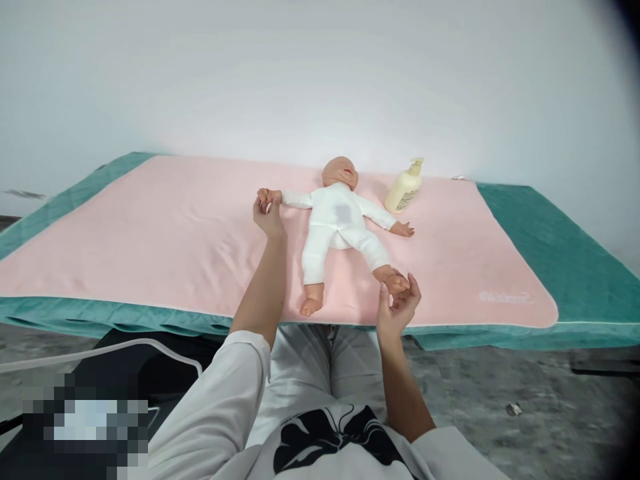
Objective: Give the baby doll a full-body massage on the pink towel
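A baby doll (337,207) with a white cloth body lies on its back, its head toward the wall and its legs toward me. At the doll's hand on the left side of the view, my left hand (269,215) is closed, thumb and fingers pinching it. My right hand (399,307) curls its fingers around the doll's foot on the right side. The doll's other arm and other leg rest spread on a pink mat (175,233). Just beyond the free arm, a cream pump bottle (404,190) stands on the mat.
Beneath the mat is a table covered in teal cloth (555,247), set against a white wall (280,80). A white cable (140,343) runs over a black object at lower left. A small scrap (513,409) lies on the grey floor.
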Demonstrator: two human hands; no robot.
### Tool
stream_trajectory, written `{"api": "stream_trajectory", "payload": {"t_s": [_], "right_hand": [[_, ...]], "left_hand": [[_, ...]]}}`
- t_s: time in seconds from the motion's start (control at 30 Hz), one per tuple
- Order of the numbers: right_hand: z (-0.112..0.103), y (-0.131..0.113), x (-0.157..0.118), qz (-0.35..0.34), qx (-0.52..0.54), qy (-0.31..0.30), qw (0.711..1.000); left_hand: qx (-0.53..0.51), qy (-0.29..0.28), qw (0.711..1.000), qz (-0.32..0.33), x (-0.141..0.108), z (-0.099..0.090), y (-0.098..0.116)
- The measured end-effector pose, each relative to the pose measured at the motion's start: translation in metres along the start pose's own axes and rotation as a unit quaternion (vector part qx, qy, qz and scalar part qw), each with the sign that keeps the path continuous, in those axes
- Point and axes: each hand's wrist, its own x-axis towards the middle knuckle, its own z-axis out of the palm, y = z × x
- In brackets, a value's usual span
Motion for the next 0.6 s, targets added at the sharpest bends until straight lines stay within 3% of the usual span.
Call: {"api": "stream_trajectory", "payload": {"t_s": [0.13, 0.3, 0.6], "right_hand": [[0.011, -0.008, 0.005, -0.043, -0.006, -0.005, 0.999], [0.026, -0.014, 0.019, -0.09, -0.004, -0.021, 0.996], [0.06, -0.016, 0.039, -0.15, 0.028, -0.065, 0.986]], "left_hand": [[0.024, -0.013, 0.998, 0.064, -0.007, 0.013, 0.009], [0.076, -0.112, 0.981, 0.14, -0.026, 0.029, 0.02], [0.225, -0.335, 0.883, 0.238, -0.045, 0.037, 0.028]]}}
